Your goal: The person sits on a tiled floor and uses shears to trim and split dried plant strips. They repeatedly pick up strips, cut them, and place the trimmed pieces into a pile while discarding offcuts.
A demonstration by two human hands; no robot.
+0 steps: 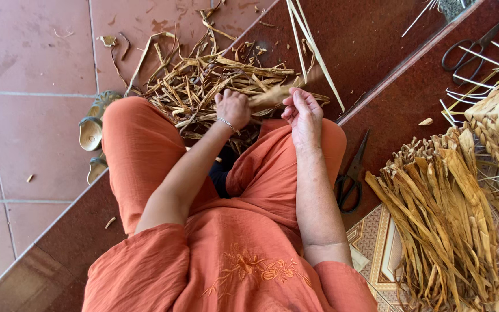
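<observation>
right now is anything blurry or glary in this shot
Head view: even, soft daylight, no hard shadows; the dried tan leaf strip between the left hand and right hand is motion-blurred; the polished dark red stone step shows only mild sheen; edges look slightly stretched.

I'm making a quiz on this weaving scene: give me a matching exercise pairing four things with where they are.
1. black-handled scissors
2. tidy bundle of dried leaf strips
3. beige sandals
4. loose heap of dried leaf scraps

A. on the tiled floor, beside the orange-clad knee
B. just beyond both hands
C. on the step, beside the right forearm
D. on the patterned mat

Pairs: 1-C, 2-D, 3-A, 4-B
</observation>
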